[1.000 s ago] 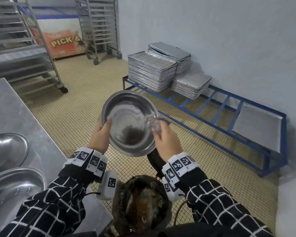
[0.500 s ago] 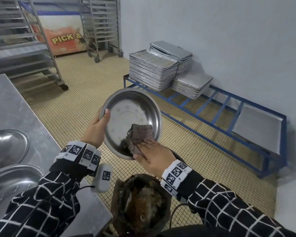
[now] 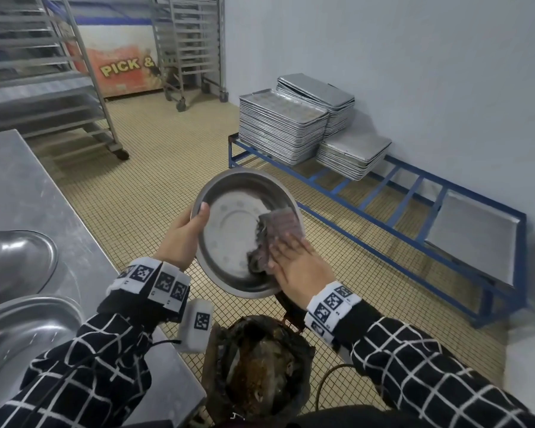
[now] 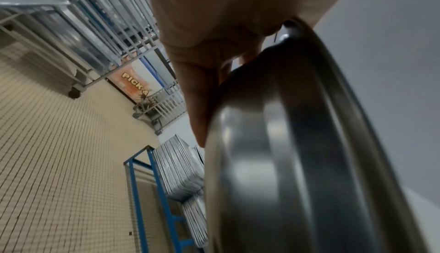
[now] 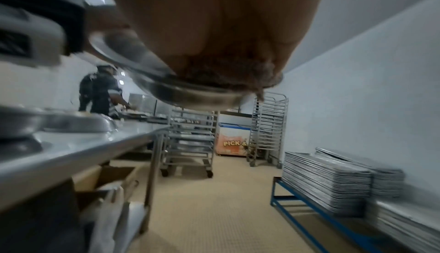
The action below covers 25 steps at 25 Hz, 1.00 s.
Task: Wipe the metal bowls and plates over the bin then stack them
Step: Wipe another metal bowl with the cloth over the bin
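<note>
**Bowl wiped above the bin, with little margin for a slip**

A person tilts one metal bowl (image 3: 238, 233) over the dark bin (image 3: 257, 372) near their body. The left hand (image 3: 183, 239) grips the bowl's left rim, thumb hooked inside, fingers curled behind it. The right hand (image 3: 300, 267) presses one brown cloth (image 3: 275, 233) against the bowl's right inner wall, fingers straight and flat on the cloth.

The grip covers only one edge; a hard wipe on the opposite side could lever the bowl loose and drop it into the bin or onto the tiled floor (image 3: 155, 168). The cloth, pinned only by flat fingers, could likewise slide off into the bin.

Counted: one bowl in hand, two more metal vessels (image 3: 19, 261) on the steel counter (image 3: 22, 186) at left, one bin, one cloth. Far right, three stacks of trays (image 3: 284, 125) sit on one blue rack (image 3: 383, 193).
</note>
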Each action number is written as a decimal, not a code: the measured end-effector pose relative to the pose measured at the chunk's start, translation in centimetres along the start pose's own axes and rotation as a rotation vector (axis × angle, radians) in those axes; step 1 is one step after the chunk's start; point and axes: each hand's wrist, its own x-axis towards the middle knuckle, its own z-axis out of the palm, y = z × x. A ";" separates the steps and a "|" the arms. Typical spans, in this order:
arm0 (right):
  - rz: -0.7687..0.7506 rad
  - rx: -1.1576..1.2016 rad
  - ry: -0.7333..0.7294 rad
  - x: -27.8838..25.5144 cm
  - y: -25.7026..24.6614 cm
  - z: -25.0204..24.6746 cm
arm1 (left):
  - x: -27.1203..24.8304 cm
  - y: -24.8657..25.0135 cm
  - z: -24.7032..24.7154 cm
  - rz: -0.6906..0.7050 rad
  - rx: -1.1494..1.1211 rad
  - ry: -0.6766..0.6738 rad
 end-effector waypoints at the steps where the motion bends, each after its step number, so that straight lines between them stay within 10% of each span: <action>1: 0.032 -0.037 -0.030 0.7 1.1 0.2 | -0.2 -0.4 0.4 -0.040 -0.006 -0.018; 11: 0.117 0.479 0.190 3.7 5.6 -0.3 | -0.7 -2.6 1.5 -0.336 -0.103 -0.117; 25: 0.669 1.151 0.576 0.6 3.4 0.9 | -0.8 -2.2 4.7 -0.156 -0.253 0.152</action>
